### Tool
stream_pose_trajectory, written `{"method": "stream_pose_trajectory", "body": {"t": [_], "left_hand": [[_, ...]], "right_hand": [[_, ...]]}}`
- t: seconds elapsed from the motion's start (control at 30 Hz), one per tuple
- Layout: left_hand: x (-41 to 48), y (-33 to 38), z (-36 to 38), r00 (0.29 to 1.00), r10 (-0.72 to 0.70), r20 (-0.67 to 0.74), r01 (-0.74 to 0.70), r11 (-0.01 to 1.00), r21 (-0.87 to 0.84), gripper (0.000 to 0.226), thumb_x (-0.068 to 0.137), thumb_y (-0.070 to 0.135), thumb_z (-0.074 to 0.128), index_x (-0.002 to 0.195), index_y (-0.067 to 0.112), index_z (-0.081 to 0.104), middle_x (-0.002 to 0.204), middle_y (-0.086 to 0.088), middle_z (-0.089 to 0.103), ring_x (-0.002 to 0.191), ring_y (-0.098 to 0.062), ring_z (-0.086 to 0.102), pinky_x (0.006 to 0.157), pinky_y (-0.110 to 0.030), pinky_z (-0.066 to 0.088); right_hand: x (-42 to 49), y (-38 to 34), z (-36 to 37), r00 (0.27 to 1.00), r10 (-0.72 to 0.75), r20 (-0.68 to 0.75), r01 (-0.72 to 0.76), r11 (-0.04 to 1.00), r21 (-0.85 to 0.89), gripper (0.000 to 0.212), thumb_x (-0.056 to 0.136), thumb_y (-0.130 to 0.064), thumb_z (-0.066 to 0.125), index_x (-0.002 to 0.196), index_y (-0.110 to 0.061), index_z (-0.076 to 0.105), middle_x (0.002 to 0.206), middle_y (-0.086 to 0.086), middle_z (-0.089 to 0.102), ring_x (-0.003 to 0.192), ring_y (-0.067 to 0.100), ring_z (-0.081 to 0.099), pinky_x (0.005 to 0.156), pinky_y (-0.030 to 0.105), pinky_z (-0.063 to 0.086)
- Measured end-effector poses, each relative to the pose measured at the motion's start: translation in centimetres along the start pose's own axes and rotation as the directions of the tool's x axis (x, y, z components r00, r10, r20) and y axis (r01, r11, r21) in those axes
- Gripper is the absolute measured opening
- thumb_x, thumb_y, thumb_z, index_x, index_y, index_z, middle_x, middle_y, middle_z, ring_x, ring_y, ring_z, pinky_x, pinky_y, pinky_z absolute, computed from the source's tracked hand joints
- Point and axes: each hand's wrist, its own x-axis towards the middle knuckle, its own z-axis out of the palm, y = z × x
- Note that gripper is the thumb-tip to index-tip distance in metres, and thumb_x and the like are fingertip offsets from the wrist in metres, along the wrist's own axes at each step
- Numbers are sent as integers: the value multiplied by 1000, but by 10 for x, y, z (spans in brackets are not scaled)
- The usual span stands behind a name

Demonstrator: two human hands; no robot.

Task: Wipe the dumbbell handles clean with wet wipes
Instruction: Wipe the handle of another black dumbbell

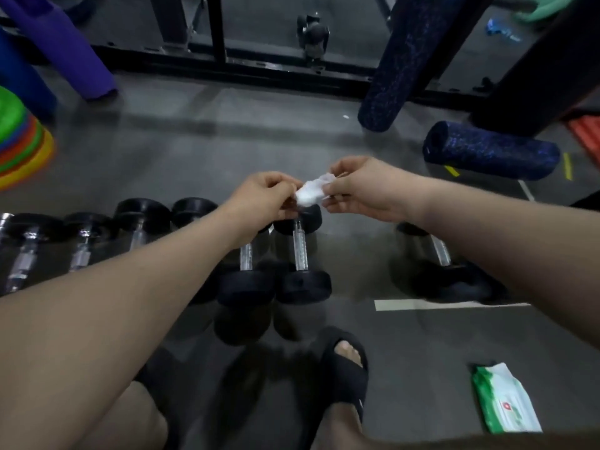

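Nearest, the pack of wet wipes (506, 397) lies flat on the floor beside the person's sandalled foot (344, 368), probably left there so a fresh sheet is within easy reach. Beyond it the dumbbells (300, 251) sit in a row on the floor with their shiny handles exposed, so each could be wiped in turn without lifting. Above the middle pair, the left hand (266, 193) and right hand (360, 186) each pinch one end of a bunched white wipe (313, 190), seemingly readying it for a handle; foam rollers (490, 151) lie farther back.
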Motion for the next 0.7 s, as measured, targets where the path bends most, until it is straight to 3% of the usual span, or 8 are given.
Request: {"method": "stream_pose_trajectory", "body": {"t": [0.07,0.17,0.3,0.37,0.5,0.6,0.7], "left_hand": [[5,-9,8,994,-38,106,38,999,-5,18,98,15,62,109,4,70,108,-16,72,96,-22,72,85,-31,60],[19,-25,13,991,-31,132,21,997,78,10,91,12,73,97,5,70,92,-16,71,84,-22,69,84,-31,59],[46,-41,16,995,-57,78,51,996,78,8,89,2,71,91,7,66,80,-11,65,72,-17,61,82,-35,59],[57,-52,15,995,-83,56,79,994,73,12,88,-1,72,94,7,64,81,-11,66,71,-18,62,81,-35,60],[73,-77,8,992,-121,-26,123,987,103,23,87,-2,74,103,2,58,84,-15,70,69,-17,69,75,-32,62],[80,-91,0,989,-149,-13,149,980,131,21,88,0,73,105,-6,64,90,-18,74,75,-18,70,79,-31,62],[87,-108,-8,992,-121,-35,126,960,248,14,92,8,71,105,2,69,86,-11,74,70,-15,67,73,-31,60]], "right_hand": [[5,8,-12,999,-14,37,13,1000,22,20,94,7,60,107,-7,53,97,16,67,73,19,67,83,32,60],[21,20,-24,998,-31,58,30,999,12,28,94,7,62,114,-9,51,95,18,67,76,22,65,84,37,60],[61,46,-29,980,-189,-58,157,922,-353,19,93,0,64,108,-10,60,84,7,65,67,14,63,67,30,59],[83,62,-27,961,-269,-60,221,880,-420,16,92,1,61,98,-13,68,80,4,64,63,13,61,62,25,56],[114,95,-24,978,-187,89,203,952,-229,18,96,-3,60,106,-7,75,98,13,73,82,19,67,79,29,59],[130,118,-18,968,-178,175,202,970,-131,10,93,-8,69,102,-4,70,91,11,70,76,8,65,71,22,58],[143,142,-18,982,-129,139,150,976,-155,9,92,-4,69,96,-4,62,82,9,69,64,8,66,63,18,54]]}}
